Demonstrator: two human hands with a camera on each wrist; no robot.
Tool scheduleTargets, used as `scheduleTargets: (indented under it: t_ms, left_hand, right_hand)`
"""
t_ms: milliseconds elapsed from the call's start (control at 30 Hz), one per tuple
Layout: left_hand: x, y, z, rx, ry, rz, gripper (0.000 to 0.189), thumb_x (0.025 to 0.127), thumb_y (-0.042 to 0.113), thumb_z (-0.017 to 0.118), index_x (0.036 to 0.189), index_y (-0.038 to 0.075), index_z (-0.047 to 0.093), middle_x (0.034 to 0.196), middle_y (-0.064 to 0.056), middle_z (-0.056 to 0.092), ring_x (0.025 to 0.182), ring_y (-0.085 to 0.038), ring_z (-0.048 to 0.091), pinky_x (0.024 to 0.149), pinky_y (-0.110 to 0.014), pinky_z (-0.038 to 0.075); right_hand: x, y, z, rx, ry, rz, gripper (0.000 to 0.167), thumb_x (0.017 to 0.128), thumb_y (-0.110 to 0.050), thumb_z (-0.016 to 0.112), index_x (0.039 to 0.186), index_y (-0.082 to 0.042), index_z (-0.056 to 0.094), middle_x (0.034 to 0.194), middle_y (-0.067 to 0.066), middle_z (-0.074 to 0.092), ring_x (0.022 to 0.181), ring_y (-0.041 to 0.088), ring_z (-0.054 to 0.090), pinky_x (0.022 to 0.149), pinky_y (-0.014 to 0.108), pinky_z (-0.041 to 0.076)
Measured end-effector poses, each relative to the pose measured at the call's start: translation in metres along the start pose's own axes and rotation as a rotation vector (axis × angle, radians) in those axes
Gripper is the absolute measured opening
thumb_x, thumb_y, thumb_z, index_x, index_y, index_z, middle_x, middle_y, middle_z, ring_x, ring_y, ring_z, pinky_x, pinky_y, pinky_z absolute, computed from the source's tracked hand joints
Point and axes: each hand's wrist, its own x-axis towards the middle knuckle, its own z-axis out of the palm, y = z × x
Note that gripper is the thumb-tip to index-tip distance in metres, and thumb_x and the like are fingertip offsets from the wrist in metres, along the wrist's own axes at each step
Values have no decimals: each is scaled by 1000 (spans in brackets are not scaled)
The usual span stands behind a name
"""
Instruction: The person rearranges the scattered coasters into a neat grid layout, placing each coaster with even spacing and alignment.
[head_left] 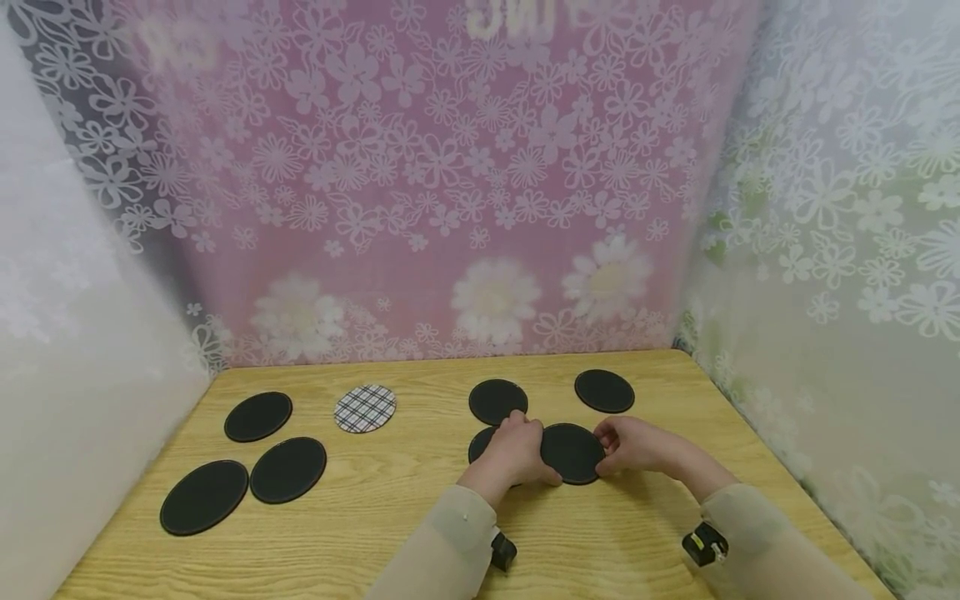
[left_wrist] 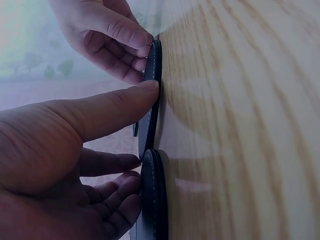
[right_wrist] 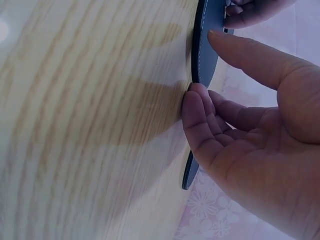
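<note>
My left hand (head_left: 516,452) and right hand (head_left: 636,444) bracket the round, black, leather-look disc (head_left: 572,455) on the wood-grain table (head_left: 397,508) (pinching or merely touching, I can't tell) — pushing left could shove its matching black neighbour (head_left: 477,443).

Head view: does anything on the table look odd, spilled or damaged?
The plaid disc, toward the back left of the table, stands out: it is patterned, while the other discs in view are plain black. I see no spill or obvious damage.
</note>
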Motion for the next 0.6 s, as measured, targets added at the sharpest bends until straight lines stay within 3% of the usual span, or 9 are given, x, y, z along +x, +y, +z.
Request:
scheduleTargets:
  t_ms: [400, 600]
  left_hand:
    - [-1, 4, -5, -20, 5, -16, 76, 88, 46, 95, 145, 4, 68, 138, -17, 56, 123, -32, 59, 100, -44, 57]
    - [4, 6, -10, -8, 28, -13, 77, 91, 47, 92, 151, 6, 66, 141, -17, 57, 124, -31, 58, 103, -43, 56]
  right_hand:
    - [-1, 7, -13, -91, 69, -21, 76, 92, -13, 91, 147, 21, 51, 123, 21, 65, 105, 29, 64, 96, 51, 55]
    - [4, 12, -21, -134, 117, -39, 86, 94, -19, 90, 153, 22, 44, 135, 35, 61, 121, 49, 63, 101, 60, 55]
